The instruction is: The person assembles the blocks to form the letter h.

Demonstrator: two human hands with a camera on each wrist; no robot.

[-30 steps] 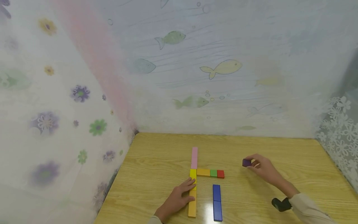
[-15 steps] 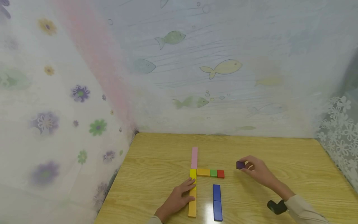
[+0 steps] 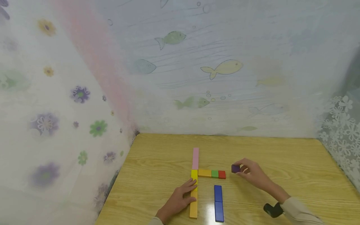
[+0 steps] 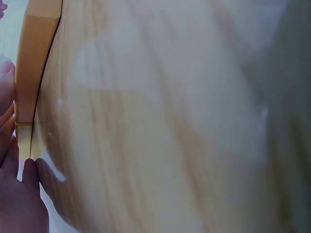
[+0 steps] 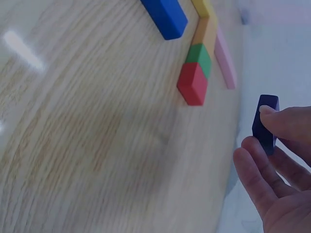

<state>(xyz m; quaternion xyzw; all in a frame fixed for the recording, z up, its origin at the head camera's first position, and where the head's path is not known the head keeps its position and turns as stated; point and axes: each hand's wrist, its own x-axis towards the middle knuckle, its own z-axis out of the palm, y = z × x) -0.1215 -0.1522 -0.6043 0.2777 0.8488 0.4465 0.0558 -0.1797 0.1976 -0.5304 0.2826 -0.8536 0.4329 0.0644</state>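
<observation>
My right hand point(image 3: 247, 172) pinches a small purple block point(image 3: 235, 168) point(image 5: 265, 124) just above the wooden table point(image 3: 281, 162), a short way right of the red block point(image 3: 222, 174) point(image 5: 192, 83). Red, green point(image 3: 215, 173) and orange point(image 3: 204, 173) blocks form a row that meets a column of pink point(image 3: 195, 158), yellow point(image 3: 194, 176) and long orange point(image 3: 192, 207) point(image 4: 34, 68) blocks. My left hand point(image 3: 180, 197) rests flat on that column, fingers straight.
A long blue block point(image 3: 218, 203) point(image 5: 165, 17) lies apart, below the row. Patterned curtains with fish point(image 3: 225, 67) and flowers point(image 3: 45, 123) close off the back and the left side. A black wrist strap point(image 3: 271, 210) sits on my right arm.
My right hand has carried the purple block leftward and slightly nearer, closing on the red block. The left hand has stayed on the column.
</observation>
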